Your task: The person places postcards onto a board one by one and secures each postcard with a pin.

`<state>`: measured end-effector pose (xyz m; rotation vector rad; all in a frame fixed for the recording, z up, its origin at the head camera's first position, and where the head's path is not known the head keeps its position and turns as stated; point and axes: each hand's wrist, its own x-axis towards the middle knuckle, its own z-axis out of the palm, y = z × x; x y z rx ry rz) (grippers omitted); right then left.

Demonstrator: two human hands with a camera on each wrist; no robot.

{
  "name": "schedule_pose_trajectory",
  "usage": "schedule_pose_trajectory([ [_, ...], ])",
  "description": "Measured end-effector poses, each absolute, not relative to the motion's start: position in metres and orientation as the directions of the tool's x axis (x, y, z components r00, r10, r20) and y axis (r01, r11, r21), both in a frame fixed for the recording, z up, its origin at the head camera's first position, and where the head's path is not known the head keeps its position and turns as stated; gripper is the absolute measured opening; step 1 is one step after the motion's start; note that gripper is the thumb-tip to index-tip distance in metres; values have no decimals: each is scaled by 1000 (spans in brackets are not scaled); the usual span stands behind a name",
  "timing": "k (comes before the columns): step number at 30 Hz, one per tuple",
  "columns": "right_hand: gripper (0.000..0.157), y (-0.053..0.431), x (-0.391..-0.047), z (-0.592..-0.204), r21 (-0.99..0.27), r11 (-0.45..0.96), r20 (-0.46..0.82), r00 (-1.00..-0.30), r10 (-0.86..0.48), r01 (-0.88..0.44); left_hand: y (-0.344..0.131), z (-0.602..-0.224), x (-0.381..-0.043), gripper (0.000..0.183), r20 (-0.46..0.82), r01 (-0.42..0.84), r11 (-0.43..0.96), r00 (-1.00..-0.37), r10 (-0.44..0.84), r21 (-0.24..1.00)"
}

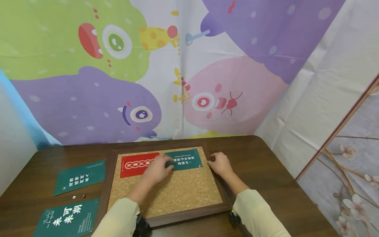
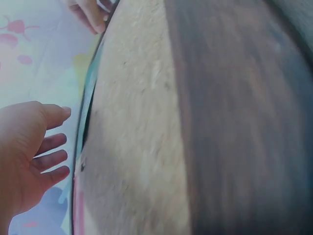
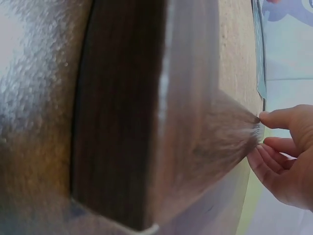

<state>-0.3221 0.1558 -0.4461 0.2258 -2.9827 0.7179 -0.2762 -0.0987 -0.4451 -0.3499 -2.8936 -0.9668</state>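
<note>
A cork board [image 1: 189, 189] in a dark wooden frame lies on the table. A red card [image 1: 131, 166] with pale lettering lies on its far left, and a green card [image 1: 188, 157] on its far right. My left hand [image 1: 157, 168] is over the gap between the two cards, its fingertips near the green card's left edge. In the left wrist view its fingers [image 2: 53, 157] are apart and hold nothing. My right hand [image 1: 221, 164] grips the frame's right side near the far corner, thumb [image 3: 274, 118] on top and the other fingers along the outer side.
Left of the board, a green card [image 1: 81, 176] lies on the brown table [image 1: 242, 148], with another green card [image 1: 69, 219] nearer me. Two small pins, one a silvery pin [image 1: 74, 197], lie between them. A cartoon-printed curtain [image 1: 165, 108] hangs behind the table.
</note>
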Motion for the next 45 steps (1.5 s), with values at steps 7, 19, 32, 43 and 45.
schedule_pose_trajectory([
  [7,35,157,-325,-445,-444,889,49,-993,-105,-116,-118,-438,-272,31,162,217,775,-975,150,593],
  [19,35,156,-327,-443,-434,895,25,-995,-96,-98,-151,-423,-260,42,124,136,760,-990,73,636],
  [32,37,155,-324,-443,-475,876,14,-996,-85,-81,-185,-417,-246,45,137,107,754,-990,22,648],
  [43,37,155,-324,-446,-487,870,14,-997,-75,-73,-209,-417,-233,47,106,29,752,-993,-55,658],
  [45,37,154,-324,-446,-489,869,14,-997,-75,-72,-213,-418,-231,47,99,14,750,-993,-69,661],
])
